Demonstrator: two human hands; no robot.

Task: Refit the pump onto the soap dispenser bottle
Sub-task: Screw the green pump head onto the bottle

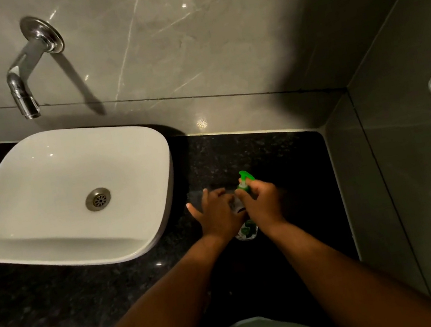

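Observation:
A clear soap dispenser bottle (246, 230) with a green label stands on the black granite counter (278, 152), to the right of the basin. Its green pump (245, 178) sits at the bottle's neck, nozzle pointing away from me. My right hand (263, 203) is closed around the pump's collar at the top of the bottle. My left hand (216, 213) rests against the bottle's left side, with its thumb and index finger spread outward. Both hands hide most of the bottle's body.
A white rectangular basin (19, 235) with a metal drain sits on the counter to the left. A chrome spout (23, 90) juts from the grey marble wall above it. A grey side wall (409, 158) closes off the counter on the right.

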